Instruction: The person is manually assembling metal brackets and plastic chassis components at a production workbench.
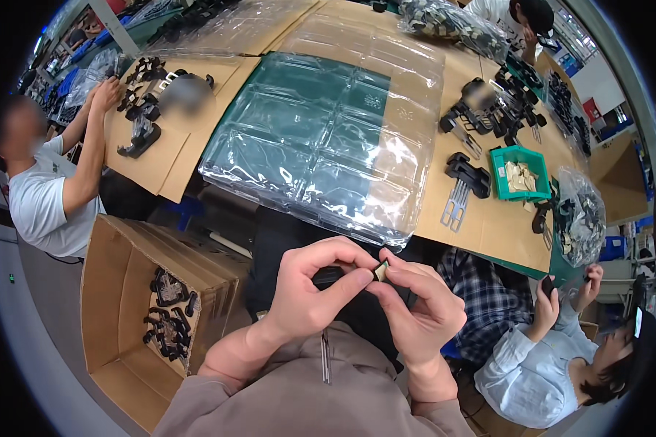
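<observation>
Small pale piece with dark edging [381, 271], one: held just off the near edge of the table [517, 266], pinched between the fingertips of the left hand [317, 288] and right hand [419, 302], thumbs and forefingers closed on it, both hands nearly meeting. Clear plastic tray [313, 146], compartmented: at the near edge's middle. Black bracket with metal prongs [468, 175]: right of the tray. Green bin [500, 175] of pale pieces [521, 177]: toward the right edge. Open cardboard box [109, 291], black parts [169, 288] inside: below the near edge, to the left.
</observation>
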`<state>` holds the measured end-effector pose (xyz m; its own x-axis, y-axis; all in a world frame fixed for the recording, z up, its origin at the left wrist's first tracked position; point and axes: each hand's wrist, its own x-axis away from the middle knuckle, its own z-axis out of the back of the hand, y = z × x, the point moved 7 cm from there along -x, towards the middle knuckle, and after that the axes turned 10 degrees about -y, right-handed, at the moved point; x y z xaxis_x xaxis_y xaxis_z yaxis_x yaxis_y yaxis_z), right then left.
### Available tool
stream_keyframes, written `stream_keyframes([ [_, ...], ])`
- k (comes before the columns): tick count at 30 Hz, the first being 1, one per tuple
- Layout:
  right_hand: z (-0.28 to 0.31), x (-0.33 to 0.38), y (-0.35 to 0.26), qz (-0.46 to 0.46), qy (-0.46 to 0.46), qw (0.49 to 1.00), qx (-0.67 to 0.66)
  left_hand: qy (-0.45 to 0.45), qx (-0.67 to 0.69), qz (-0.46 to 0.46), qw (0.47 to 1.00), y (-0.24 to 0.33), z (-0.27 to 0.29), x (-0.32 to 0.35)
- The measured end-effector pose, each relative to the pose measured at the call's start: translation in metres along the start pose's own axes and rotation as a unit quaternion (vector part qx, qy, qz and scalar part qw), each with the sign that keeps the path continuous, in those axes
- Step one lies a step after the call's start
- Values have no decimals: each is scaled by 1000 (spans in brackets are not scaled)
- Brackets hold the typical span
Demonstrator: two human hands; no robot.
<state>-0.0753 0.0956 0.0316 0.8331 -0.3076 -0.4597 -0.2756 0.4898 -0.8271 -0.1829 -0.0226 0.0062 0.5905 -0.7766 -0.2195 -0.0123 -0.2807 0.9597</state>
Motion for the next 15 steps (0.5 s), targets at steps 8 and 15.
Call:
stream_keyframes([
  [8, -4, 3, -2, -62, 20, 997, -34, 21, 106, 107, 988, -9, 2, 5],
  [15, 0, 15, 21, -165, 75, 961, -207, 46, 184, 141, 972, -20, 4, 6],
])
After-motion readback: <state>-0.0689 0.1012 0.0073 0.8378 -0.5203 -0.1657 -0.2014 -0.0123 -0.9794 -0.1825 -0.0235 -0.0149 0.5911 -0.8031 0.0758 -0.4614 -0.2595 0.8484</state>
